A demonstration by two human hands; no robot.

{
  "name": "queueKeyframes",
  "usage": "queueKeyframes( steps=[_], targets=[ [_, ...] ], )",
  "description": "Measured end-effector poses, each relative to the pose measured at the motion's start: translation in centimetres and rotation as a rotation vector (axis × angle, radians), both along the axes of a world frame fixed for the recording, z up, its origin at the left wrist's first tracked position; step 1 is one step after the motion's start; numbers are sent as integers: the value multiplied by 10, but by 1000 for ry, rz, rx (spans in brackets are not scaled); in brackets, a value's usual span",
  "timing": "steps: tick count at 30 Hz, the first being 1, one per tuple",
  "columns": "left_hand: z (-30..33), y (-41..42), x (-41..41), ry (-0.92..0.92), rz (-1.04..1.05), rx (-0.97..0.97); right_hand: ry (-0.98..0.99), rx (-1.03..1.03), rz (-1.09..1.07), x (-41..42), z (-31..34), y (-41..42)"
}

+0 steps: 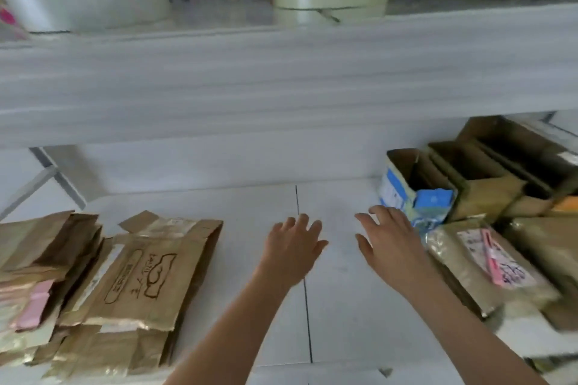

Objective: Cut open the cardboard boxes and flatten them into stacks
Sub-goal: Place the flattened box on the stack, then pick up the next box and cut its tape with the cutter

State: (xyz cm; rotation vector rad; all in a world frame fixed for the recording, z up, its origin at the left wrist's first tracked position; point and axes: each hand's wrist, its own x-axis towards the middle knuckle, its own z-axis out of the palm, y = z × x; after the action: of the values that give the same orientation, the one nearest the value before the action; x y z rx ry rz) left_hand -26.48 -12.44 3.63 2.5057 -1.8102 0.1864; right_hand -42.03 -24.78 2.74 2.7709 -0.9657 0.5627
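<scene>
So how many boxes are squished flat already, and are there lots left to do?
Partly done. Flattened boxes are already stacked on the left of the table. Both hands are empty: the left hand hovers open, and the right hand reaches toward the blue-and-white box. That one and several brown boxes on the right aren't flat yet.

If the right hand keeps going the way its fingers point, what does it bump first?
Probably the blue and white box: the right hand has its fingertips right beside it, though depth is hard to judge.
</scene>
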Motion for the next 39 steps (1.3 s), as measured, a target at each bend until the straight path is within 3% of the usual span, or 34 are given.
queueKeyframes(
  steps=[7, 14, 16, 19, 22, 25, 28, 30, 35, 37, 39],
  targets=[
    [-19, -98, -83, -105, -62, -35, 24, 71, -65, -77, -11, -107],
    [-19, -135, -119, -155, 29, -56, 137, 199, 44, -75, -24, -178],
    [-25, -136, -120, -169, 64, -67, 113, 262, 40, -68, -32, -186],
    [-28, -126, -117, -166, 122, -78, -4, 133, 63, -57, -43, -188],
    [-28, -105, -115, -113, 195, -33, 1, 190, 152, -45, -46, -179],
    [-32, -80, -102, -85, 291, -87, -227, 287, 258, -31, -43, -159],
    [-23, -61, -96, -102, 404, -167, -532, 719, 452, -28, -35, -130],
    [-14, -52, -98, -65, 413, -302, -573, 1111, 495, -35, -31, -106],
    [11, -45, -100, 199, 403, -686, -710, 1898, 127, -49, -57, -76],
    [12, -52, -102, 303, 395, -563, -666, 2051, -19, -57, -65, -75],
    [-2, -62, -106, 415, 357, -320, -581, 2047, -148, -64, -74, -74]
  ],
)
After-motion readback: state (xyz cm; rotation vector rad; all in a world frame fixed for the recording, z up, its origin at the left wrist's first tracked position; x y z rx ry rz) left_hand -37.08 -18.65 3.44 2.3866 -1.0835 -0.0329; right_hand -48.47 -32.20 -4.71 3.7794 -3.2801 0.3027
